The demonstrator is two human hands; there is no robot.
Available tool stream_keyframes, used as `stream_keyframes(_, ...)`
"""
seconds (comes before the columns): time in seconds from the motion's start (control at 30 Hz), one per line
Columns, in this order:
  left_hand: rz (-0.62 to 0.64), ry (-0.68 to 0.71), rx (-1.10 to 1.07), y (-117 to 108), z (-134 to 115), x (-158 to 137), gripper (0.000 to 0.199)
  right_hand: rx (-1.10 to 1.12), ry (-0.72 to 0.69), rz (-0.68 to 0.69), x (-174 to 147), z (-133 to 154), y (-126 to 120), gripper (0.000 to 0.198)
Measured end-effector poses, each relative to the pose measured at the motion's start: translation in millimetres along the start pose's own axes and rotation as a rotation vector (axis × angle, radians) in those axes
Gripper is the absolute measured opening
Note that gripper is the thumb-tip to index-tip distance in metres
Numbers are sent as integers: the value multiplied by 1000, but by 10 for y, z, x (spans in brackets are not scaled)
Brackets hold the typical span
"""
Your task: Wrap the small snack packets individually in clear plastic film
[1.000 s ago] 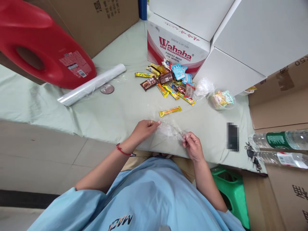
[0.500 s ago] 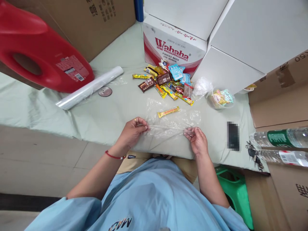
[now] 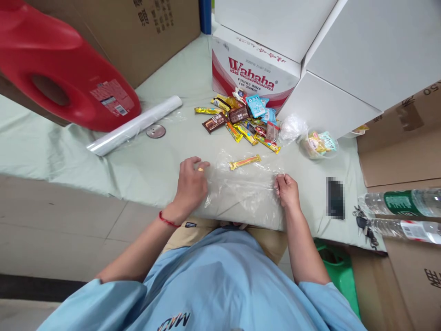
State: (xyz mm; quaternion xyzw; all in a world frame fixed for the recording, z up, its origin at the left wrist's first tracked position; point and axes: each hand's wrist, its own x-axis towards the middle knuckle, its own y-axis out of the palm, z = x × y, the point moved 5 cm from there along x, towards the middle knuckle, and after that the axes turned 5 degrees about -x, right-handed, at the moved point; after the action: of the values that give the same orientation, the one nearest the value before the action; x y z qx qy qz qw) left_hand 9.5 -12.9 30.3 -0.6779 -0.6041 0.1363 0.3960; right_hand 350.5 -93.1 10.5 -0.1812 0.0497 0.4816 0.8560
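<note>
A sheet of clear plastic film [image 3: 241, 193] lies spread and wrinkled on the cloth-covered table in front of me. On its far part rests a stick-shaped snack in a yellow wrapper [image 3: 245, 162]. My right hand [image 3: 287, 189] pinches the film's right edge between thumb and fingers. At the film's left side, my left hand [image 3: 193, 181] hovers with fingers loosely bent and apart, slightly blurred, holding nothing. Beyond the film is a heap of wrapped snacks [image 3: 237, 115] in yellow, brown, blue and red wrappers.
A roll of clear film [image 3: 134, 125] and a round metal disc [image 3: 155, 131] lie left, near a red jug [image 3: 76, 78]. Behind the snacks stands a Wahaba carton [image 3: 255, 69]. Rightward are crumpled plastic [image 3: 292, 128], a clear bowl [image 3: 319, 156], a blurred-out dark object [image 3: 335, 198], keys [image 3: 363, 223] and bottles [image 3: 399, 203].
My left hand has let go of the film and risen slightly. The near part of the film now lies flatter and reaches closer to the table edge. My right hand still pinches its side.
</note>
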Motion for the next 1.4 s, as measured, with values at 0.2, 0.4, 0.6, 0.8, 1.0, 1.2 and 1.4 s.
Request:
stream_keyframes(0.2, 188, 598, 126, 124, -294, -232, 73, -53, -13, -2, -6, -29, -6, 42)
stream_keyframes(0.4, 199, 430, 67, 169, -134, -150, 57, -141, -42, -24, -50, -53, -35, 43)
stream_keyframes(0.6, 191, 115, 95, 217, -160, 6, 37, -259, -126, -80, -155, -37, -44, 40)
stream_keyframes(0.8, 161, 130, 206, 238, -300, 8, 39, -330, -156, -110, -189, -20, -76, 40)
stream_keyframes(1.0, 96, 393, 128, 251, -263, -201, 57, -492, -184, -168, -212, -74, -283, 38)
stream_keyframes(1.2, 167, 172, 169, 307, -169, -110, 43, -613, -209, -156, -183, -68, -506, 35)
stream_keyframes(1.4, 129, 169, 55, 297, -180, -101, 60, -607, -491, -249, -484, 674, -432, 26)
